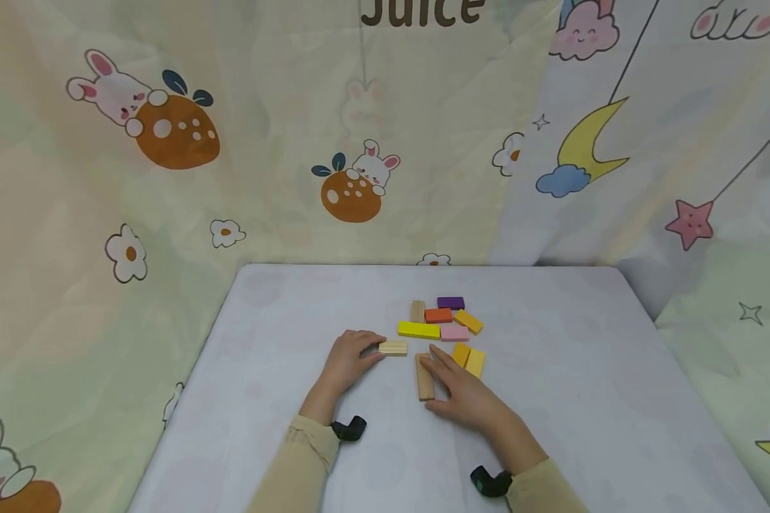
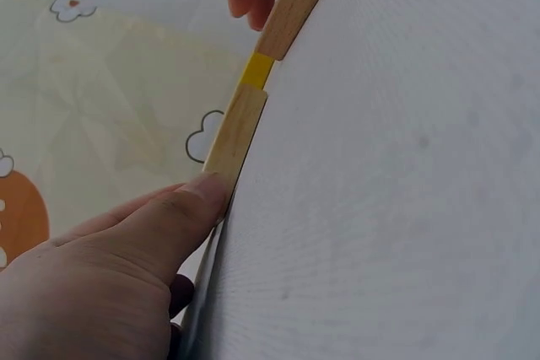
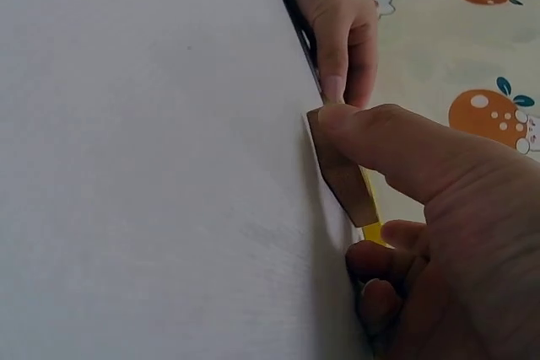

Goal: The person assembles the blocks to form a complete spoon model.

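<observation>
My left hand (image 1: 348, 362) pinches the left end of a short pale wooden block (image 1: 394, 348), which lies on the table with lines along its top. In the left wrist view the thumb presses on that block's near end. To the right, my right hand (image 1: 467, 400) grips a longer brown wooden block (image 1: 425, 379) between thumb and fingers, and this block points away from me. From the right wrist the thumb is seen across that brown block (image 3: 339, 166). A small gap separates the two blocks. Just behind lies a yellow block (image 1: 418, 330).
Beyond the hands lie a pink block (image 1: 455, 333), a red-orange block (image 1: 439, 315), a purple block (image 1: 450, 303), an upright-pointing tan block (image 1: 418, 311) and an orange-yellow block (image 1: 469, 321). Two yellowish blocks (image 1: 476, 362) sit beside the right hand. A patterned cloth hangs behind the white table (image 1: 552, 320).
</observation>
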Demonstrator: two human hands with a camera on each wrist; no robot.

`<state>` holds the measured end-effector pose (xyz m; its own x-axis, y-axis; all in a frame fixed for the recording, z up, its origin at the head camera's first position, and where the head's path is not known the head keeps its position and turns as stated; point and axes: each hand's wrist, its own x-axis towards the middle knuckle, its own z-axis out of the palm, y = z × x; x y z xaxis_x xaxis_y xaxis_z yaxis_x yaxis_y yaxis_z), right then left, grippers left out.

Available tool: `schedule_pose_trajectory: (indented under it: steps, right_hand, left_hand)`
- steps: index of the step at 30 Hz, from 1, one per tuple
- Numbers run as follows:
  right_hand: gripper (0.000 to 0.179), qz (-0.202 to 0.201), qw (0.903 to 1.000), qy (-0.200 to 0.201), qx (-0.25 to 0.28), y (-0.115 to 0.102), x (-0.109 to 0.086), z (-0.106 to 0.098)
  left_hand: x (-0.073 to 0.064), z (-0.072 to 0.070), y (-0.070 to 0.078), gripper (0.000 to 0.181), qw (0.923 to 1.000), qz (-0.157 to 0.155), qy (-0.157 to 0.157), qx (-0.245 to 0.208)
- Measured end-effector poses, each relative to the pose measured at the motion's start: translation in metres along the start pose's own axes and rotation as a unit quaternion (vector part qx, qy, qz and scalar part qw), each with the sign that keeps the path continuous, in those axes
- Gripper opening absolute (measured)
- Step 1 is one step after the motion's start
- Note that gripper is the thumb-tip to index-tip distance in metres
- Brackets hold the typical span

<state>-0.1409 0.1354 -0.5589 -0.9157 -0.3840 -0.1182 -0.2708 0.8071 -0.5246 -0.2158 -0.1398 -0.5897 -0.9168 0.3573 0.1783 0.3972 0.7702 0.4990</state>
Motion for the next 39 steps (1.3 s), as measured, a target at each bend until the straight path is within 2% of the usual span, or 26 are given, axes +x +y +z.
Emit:
schedule_pose_trajectory:
  steps: [9, 14, 20, 27, 39]
  right_hand:
    - [0.076, -0.045, 0.9976, 0.029, -0.043, 0.001, 0.005, 0.002]
    - [0.076, -0.059, 0.9956, 0.046, -0.057, 0.003, 0.004, 0.005]
    - [0.076, -0.074, 0.9956, 0.033, -0.047, -0.006, 0.006, 0.007]
    - [0.076, -0.118, 0.9896, 0.024, -0.078, -0.023, 0.015, 0.015]
    - [0.073, -0.125, 0.9827, 0.032, -0.133, -0.028, 0.024, 0.026]
  left_hand:
    - [-0.002, 0.001, -0.002, 0.036, 0.9994, 0.021, 0.023, 0.017]
    - [-0.002, 0.0, -0.001, 0.036, 0.9996, 0.008, 0.019, 0.021]
    - [-0.002, -0.001, 0.001, 0.036, 0.9994, 0.015, 0.025, 0.016]
    - [-0.001, -0.001, 0.0, 0.036, 0.9992, 0.022, 0.028, 0.019]
    - [-0.001, 0.002, -0.003, 0.036, 0.9991, 0.024, 0.03, 0.016]
